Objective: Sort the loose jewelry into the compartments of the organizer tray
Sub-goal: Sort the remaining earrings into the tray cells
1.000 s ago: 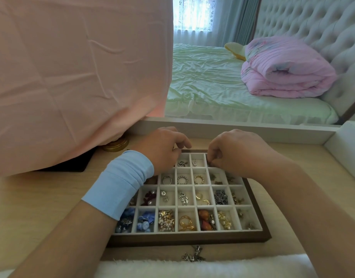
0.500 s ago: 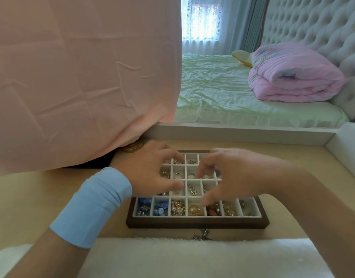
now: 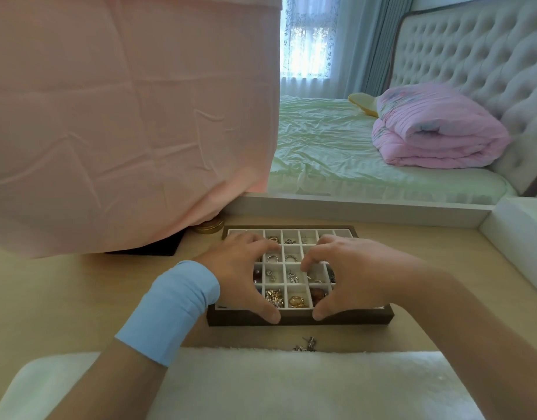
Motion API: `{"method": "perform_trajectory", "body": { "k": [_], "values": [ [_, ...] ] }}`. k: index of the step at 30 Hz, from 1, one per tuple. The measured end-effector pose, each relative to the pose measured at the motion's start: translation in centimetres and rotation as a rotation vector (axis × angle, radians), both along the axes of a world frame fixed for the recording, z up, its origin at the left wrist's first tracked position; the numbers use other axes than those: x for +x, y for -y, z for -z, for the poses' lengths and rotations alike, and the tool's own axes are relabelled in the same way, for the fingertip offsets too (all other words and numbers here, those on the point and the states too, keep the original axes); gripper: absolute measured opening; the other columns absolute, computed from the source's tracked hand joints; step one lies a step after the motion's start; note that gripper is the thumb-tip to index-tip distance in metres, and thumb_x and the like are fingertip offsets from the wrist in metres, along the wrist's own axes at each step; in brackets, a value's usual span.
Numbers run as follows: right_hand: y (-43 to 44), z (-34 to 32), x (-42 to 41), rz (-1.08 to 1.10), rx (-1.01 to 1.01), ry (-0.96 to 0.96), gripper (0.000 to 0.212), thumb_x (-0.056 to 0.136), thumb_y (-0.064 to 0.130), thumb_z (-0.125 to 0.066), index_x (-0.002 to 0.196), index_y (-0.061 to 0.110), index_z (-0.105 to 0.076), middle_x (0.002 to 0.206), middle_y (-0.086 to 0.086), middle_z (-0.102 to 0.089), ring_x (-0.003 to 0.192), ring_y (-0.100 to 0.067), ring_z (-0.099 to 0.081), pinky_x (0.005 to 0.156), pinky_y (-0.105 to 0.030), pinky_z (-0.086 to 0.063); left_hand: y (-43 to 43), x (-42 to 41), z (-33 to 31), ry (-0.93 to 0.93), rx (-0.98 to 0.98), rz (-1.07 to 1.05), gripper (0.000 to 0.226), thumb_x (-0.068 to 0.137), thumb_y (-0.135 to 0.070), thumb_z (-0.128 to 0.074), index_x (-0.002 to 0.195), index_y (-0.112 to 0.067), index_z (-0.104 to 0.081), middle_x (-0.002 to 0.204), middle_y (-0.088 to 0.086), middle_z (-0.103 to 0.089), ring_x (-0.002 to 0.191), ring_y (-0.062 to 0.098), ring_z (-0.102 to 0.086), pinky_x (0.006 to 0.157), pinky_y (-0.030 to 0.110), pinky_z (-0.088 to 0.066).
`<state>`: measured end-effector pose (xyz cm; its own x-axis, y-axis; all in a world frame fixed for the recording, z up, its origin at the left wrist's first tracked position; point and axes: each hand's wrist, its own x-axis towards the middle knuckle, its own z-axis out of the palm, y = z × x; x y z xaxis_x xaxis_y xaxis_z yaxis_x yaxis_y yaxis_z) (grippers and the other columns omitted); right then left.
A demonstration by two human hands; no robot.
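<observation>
The organizer tray [image 3: 294, 320] is apparently being steadied under the left hand [image 3: 240, 268] and the right hand [image 3: 352, 277], both half-open with thumbs on its near rim and nothing seen pinched, while the loose jewelry [image 3: 305, 345], lying just nearer than the thumbs, is judged to need a fine pinch next.

**Much of the tray out of sight**

The left hand [image 3: 240, 268] and right hand [image 3: 352, 275] covered the organizer tray's [image 3: 300, 319] side compartments. Whether the right hand pinched anything was unclear. A white fluffy mat [image 3: 291, 383] hid part of the loose jewelry [image 3: 306, 344], and a pink cloth [image 3: 124, 131] half-covered a gold lid [image 3: 211, 228].
</observation>
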<state>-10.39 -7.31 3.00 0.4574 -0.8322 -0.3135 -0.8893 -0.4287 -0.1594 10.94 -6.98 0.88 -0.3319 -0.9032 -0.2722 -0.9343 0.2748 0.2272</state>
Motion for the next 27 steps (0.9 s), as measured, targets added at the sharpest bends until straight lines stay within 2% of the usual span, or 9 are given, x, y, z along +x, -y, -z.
{"method": "perform_trajectory", "body": {
  "k": [2, 4, 7, 10, 14, 18, 23, 27],
  "values": [
    [0.2, 0.1, 0.7, 0.011, -0.021, 0.054, 0.049, 0.085, 0.067, -0.064, 0.128, 0.046, -0.059, 0.134, 0.018, -0.045, 0.114, -0.008, -0.049, 0.094, -0.029, -0.045, 0.5, -0.3, -0.4, 0.067, -0.003, -0.001, 0.103, 0.063, -0.070, -0.074, 0.147, -0.048, -0.019, 0.154, -0.013, -0.022, 0.139, 0.016, -0.023, 0.107, 0.041, -0.032],
    [0.6, 0.8, 1.8, 0.023, -0.119, 0.094, 0.031, 0.094, 0.059, -0.057, 0.118, 0.044, -0.066, 0.130, 0.015, -0.048, 0.109, -0.008, -0.051, 0.092, -0.028, -0.045, 1.2, -0.7, -0.7, 0.047, -0.024, -0.031, 0.085, 0.073, -0.074, -0.062, 0.145, -0.046, -0.028, 0.152, -0.010, -0.030, 0.137, 0.015, -0.030, 0.103, 0.039, -0.034],
    [1.1, 2.4, 3.2, 0.096, -0.317, 0.051, 0.026, 0.097, 0.052, -0.057, 0.110, 0.036, -0.073, 0.115, 0.009, -0.055, 0.093, -0.010, -0.057, 0.082, -0.028, -0.052, 2.3, -1.1, -0.7, -0.145, -0.082, -0.114, 0.049, 0.091, -0.057, -0.053, 0.135, -0.036, -0.049, 0.137, -0.006, -0.052, 0.123, 0.013, -0.048, 0.102, 0.034, -0.041],
    [1.4, 3.6, 4.4, 0.185, -0.387, -0.039, 0.025, 0.096, 0.048, -0.062, 0.108, 0.029, -0.074, 0.103, 0.005, -0.063, 0.083, -0.013, -0.063, 0.076, -0.031, -0.058, 2.6, -1.0, 0.0, -0.177, -0.149, -0.138, 0.030, 0.098, -0.039, -0.050, 0.127, -0.034, -0.056, 0.128, -0.007, -0.055, 0.119, 0.013, -0.048, 0.098, 0.030, -0.038],
    [1.2, 4.3, 5.3, 0.277, -0.417, -0.057, 0.022, 0.097, 0.044, -0.063, 0.109, 0.028, -0.074, 0.095, 0.004, -0.069, 0.077, -0.012, -0.064, 0.069, -0.026, -0.054, 3.1, -0.9, 1.3, -0.206, -0.179, -0.156, 0.023, 0.099, -0.030, -0.049, 0.116, -0.040, -0.061, 0.126, -0.008, -0.051, 0.123, 0.014, -0.042, 0.101, 0.034, -0.036],
    [0.9, 4.8, 5.4, 0.336, -0.442, -0.026, 0.020, 0.097, 0.044, -0.062, 0.101, 0.030, -0.075, 0.092, 0.007, -0.068, 0.073, -0.009, -0.062, 0.065, -0.026, -0.053, 3.5, -0.7, 1.7, -0.232, -0.203, -0.143, 0.026, 0.099, -0.024, -0.048, 0.115, -0.038, -0.062, 0.123, -0.007, -0.051, 0.122, 0.014, -0.040, 0.101, 0.033, -0.035],
    [1.0, 5.0, 4.8, 0.303, -0.397, 0.143, 0.017, 0.096, 0.037, -0.061, 0.086, 0.033, -0.075, 0.099, 0.013, -0.067, 0.084, -0.006, -0.062, 0.078, -0.027, -0.056, 3.6, -0.7, 2.2, -0.254, -0.243, -0.135, 0.025, 0.099, -0.024, -0.048, 0.115, -0.037, -0.063, 0.121, -0.006, -0.052, 0.118, 0.015, -0.042, 0.100, 0.033, -0.038],
    [1.1, 4.4, 3.7, 0.242, -0.349, 0.276, 0.012, 0.095, 0.038, -0.063, 0.092, 0.037, -0.074, 0.095, 0.017, -0.063, 0.081, -0.003, -0.058, 0.072, -0.021, -0.051, 3.6, -0.9, 2.3, -0.306, -0.270, -0.126, 0.025, 0.098, -0.022, -0.050, 0.114, -0.035, -0.063, 0.117, -0.009, -0.056, 0.113, 0.012, -0.046, 0.100, 0.034, -0.042]
  ]
}}
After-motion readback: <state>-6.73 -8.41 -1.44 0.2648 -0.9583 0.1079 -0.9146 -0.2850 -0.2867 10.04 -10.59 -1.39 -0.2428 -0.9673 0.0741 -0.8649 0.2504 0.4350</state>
